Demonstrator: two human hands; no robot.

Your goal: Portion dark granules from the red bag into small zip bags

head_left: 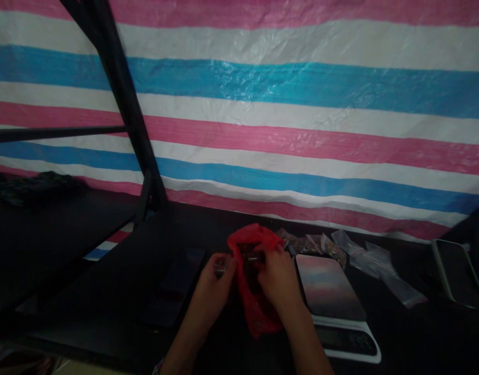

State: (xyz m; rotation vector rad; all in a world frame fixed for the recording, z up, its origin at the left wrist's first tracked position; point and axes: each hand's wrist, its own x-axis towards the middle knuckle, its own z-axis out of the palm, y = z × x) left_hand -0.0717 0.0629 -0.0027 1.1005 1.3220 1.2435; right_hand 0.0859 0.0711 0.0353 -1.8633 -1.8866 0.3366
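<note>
A red plastic bag point(259, 317) stands with its mouth open on the black table, dark inside. My left hand point(214, 281) is at the bag's left rim, its fingers curled round a small shiny, see-through thing point(219, 267) whose kind I cannot make out. Reaching into the mouth from the right, my right hand point(276, 273) has its fingers closed at a small shiny cylinder point(255, 257). Just right of that hand lies a white kitchen scale point(333, 286) with a bare metal plate and a dark display.
Behind the scale lie several small clear bags with brown contents point(302, 243). Flat clear zip bags point(380, 263) spread to their right. A phone point(460, 273) rests at far right; a dark flat panel point(175, 286) lies left. A black metal post point(130, 104) rises before striped sheeting point(302, 135).
</note>
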